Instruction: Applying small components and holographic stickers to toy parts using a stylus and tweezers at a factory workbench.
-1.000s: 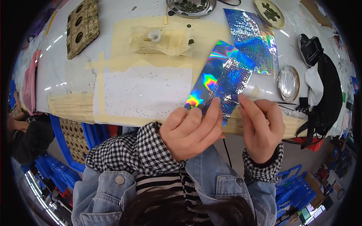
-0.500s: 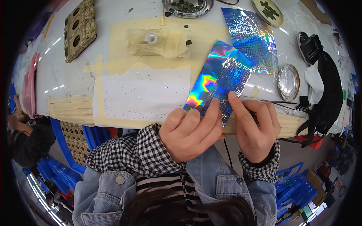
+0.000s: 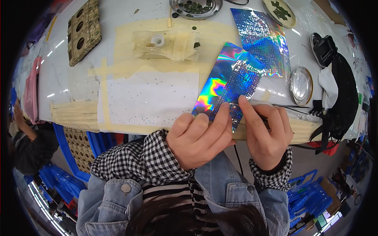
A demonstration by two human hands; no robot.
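A shiny holographic sheet [image 3: 224, 80], covered partly in rows of small glittering pieces, lies tilted at the table's front edge. My left hand [image 3: 202, 137] is closed on its lower end, index fingertip resting on top and the thumb mostly hidden. On the sheet's right side my right hand [image 3: 269, 131] presses its index fingertip close to the left one. The other right fingers are curled, and its thumb is hidden. Left of the sheet, tiny shiny pieces are scattered over a white paper [image 3: 151, 98] taped to the table.
A second holographic sheet [image 3: 262, 43] lies beyond. Around it are a round metal tin [image 3: 301, 86], a dish of dark green pieces [image 3: 293, 19] and a metal bowl [image 3: 185, 15]. A white ring [image 3: 157, 40] sits on tape. At left lies a patterned board with holes [image 3: 74, 51].
My hands and the holographic sheet stay in place. At the far left, another person's arm has shifted and now reaches upward.
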